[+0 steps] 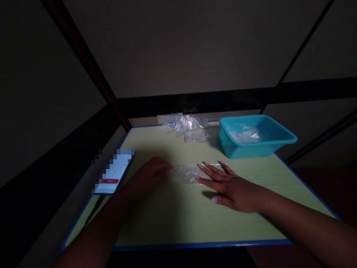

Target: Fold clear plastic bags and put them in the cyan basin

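A clear plastic bag (185, 174) lies flat on the pale green table (195, 219), between my two hands. My right hand (230, 186) rests on the bag's right part with its fingers spread. At the bag's left end is my left hand (156, 172), its fingers bent and its fingertips at the edge of the plastic. Shadow makes it hard to see whether the left fingers pinch the bag.
Crumpled clear plastic bags (188, 124) lie at the table's back edge. A turquoise basin (248, 149) with clear plastic inside stands at the back right. A lit phone (115, 175) with a dark cable lies at the left edge. A wall rises behind the table.
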A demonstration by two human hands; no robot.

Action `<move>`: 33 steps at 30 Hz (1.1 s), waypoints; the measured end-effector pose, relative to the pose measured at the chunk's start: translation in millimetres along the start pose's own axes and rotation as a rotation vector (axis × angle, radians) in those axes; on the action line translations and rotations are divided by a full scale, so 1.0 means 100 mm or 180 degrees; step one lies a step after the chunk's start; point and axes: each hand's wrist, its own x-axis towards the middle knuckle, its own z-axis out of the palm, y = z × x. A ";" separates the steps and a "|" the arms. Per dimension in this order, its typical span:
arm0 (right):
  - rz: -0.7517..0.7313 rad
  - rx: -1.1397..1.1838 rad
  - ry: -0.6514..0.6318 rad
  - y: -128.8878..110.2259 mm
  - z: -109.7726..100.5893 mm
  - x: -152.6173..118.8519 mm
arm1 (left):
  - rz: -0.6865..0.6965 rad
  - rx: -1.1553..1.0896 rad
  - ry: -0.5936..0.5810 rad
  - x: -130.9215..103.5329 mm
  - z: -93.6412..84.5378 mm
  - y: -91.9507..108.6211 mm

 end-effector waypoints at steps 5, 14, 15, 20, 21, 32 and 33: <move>-0.0004 0.0080 0.0022 -0.01 -0.01 -0.01 | 0.0187 0.0170 -0.0208 -0.02 -0.08 0.02; 0.0004 -0.0032 0.0000 0.01 0.01 0.00 | 0.0329 0.0230 -0.0009 -0.01 -0.02 -0.01; 0.0010 -0.0019 0.0015 0.01 0.01 0.00 | 0.0271 0.0227 0.0080 -0.01 -0.02 0.00; 0.0045 -0.0040 0.0015 0.00 0.01 0.00 | 0.0042 0.0260 0.0372 0.01 0.03 0.06; 0.0045 -0.0043 0.0014 0.00 0.01 0.00 | 0.0021 0.0248 0.0418 0.02 0.05 0.07; -0.0009 -0.0013 0.0087 -0.01 0.01 -0.01 | -0.0139 0.0061 0.0400 0.08 0.21 0.16; -0.0016 -0.0002 0.0103 -0.01 0.01 -0.01 | -0.0135 0.0069 0.0396 0.08 0.21 0.15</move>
